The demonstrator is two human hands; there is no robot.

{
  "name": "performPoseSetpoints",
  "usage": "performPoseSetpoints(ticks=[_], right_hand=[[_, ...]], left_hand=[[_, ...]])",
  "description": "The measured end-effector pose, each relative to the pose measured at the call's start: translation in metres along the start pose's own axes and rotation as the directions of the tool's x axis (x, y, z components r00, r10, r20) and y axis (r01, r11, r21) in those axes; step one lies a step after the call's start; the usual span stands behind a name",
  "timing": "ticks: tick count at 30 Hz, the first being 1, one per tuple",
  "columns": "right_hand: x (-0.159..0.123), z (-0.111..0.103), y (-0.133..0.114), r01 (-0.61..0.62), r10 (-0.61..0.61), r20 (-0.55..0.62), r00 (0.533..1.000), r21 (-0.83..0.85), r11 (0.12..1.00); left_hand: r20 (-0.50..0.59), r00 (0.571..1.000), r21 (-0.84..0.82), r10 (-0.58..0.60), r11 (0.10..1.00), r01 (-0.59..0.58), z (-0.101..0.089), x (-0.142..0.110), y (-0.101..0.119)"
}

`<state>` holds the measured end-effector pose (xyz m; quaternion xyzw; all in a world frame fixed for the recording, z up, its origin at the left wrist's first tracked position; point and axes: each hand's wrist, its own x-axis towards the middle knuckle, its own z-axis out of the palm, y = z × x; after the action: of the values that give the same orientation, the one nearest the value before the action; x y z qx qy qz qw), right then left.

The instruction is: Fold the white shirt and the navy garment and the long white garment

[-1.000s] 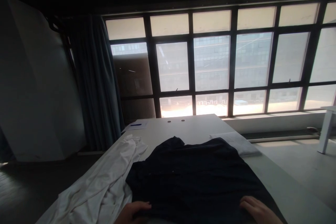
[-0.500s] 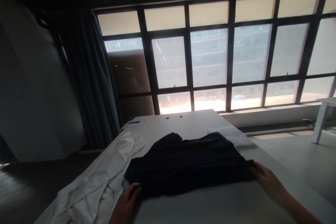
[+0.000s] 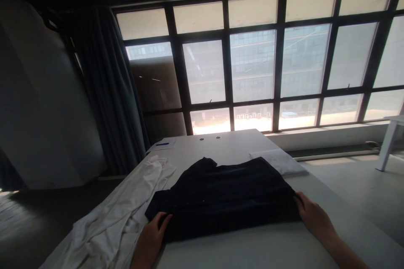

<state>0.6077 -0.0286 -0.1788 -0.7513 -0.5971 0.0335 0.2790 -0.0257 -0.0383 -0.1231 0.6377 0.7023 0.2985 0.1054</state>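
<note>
A dark navy shirt (image 3: 224,197) lies spread on the white table (image 3: 240,252), its near edge towards me. A sleeve-like part reaches out at its left, and a notch shows along its far edge. My left hand (image 3: 153,231) is closed on the cloth near the left near corner, thumb and fingers pinched together. At the right edge of the shirt, my right hand (image 3: 312,214) also pinches the fabric; its fingertips are partly hidden by the cloth.
Crumpled white cloth (image 3: 116,214) lies along the table's left side. A folded white item (image 3: 280,162) rests beyond the shirt at the right. Paper with a blue pen (image 3: 162,143) is at the far left corner. Another white table (image 3: 386,143) stands to the right.
My right hand has moved slightly left and its corner of the shirt now lies flatter. My left hand has shifted a little up and right on the cloth.
</note>
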Motion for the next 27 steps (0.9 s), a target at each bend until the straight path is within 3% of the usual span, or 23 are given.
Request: performPoseSetpoints(ticks=[4, 10, 20, 27], right_hand=[[-0.002, -0.005, -0.005, -0.035, 0.045, 0.084, 0.995, -0.114, 0.993], [0.002, -0.006, -0.002, -0.034, 0.048, 0.095, 0.994, -0.142, 0.989], [0.001, -0.009, -0.003, -0.051, 0.073, 0.116, 0.991, -0.182, 0.982], [0.006, -0.011, 0.008, -0.004, 0.016, 0.122, 0.992, -0.1, 0.995]], left_hand=[[0.088, 0.996, 0.221, -0.029, 0.975, 0.009, -0.003, -0.003, 0.005], [0.077, 0.996, 0.413, -0.046, 0.911, 0.01, -0.004, -0.005, 0.014], [0.066, 0.998, 0.385, -0.02, 0.923, -0.007, -0.008, -0.006, 0.015], [0.108, 0.994, 0.423, 0.012, 0.904, -0.057, -0.007, -0.006, 0.011]])
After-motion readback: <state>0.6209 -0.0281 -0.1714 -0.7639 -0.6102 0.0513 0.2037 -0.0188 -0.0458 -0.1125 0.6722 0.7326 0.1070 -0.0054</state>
